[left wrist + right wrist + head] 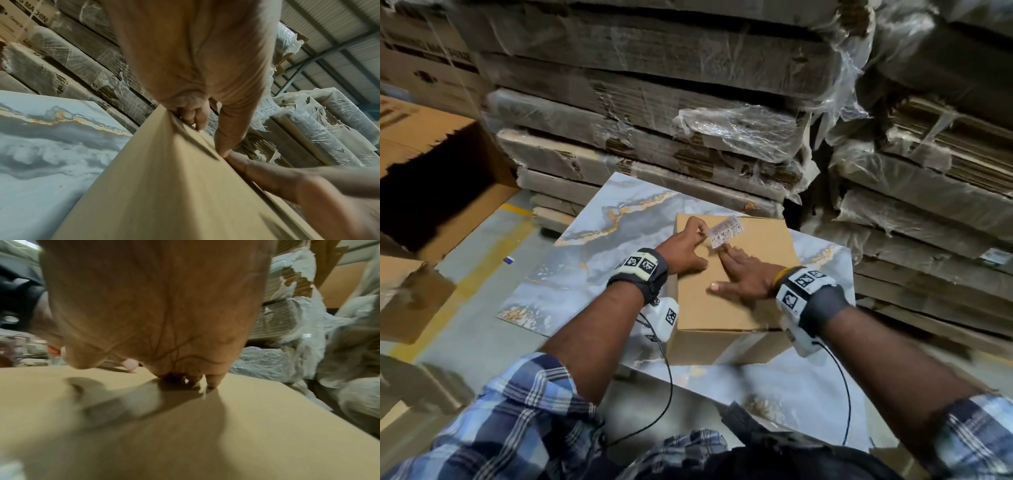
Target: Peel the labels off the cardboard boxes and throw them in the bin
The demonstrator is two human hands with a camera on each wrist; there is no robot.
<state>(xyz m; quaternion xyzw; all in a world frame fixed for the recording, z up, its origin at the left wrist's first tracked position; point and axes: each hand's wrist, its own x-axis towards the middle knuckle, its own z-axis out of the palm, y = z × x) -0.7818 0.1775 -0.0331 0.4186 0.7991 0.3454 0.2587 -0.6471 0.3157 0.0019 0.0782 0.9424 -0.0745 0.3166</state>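
Observation:
A brown cardboard box [726, 308] stands on a marble-patterned table [582, 270]. A white printed label [726, 232] is lifted off the box's top near its far edge. My left hand [686, 248] pinches the label's left end between thumb and forefinger. The label's lower end lies close to my right fingertips; I cannot tell whether it still sticks. My right hand [743, 275] lies flat on the box top with its fingers spread. In the right wrist view its fingertips [212, 382] press on the box [205, 434]. The left wrist view shows my left hand [197, 116] on the box [164, 186].
A large open cardboard box [441, 178] stands on the floor to the left. Tall stacks of flat cardboard in plastic wrap [654, 113] rise right behind the table and on the right [928, 192]. A yellow line [482, 260] runs along the grey floor at left.

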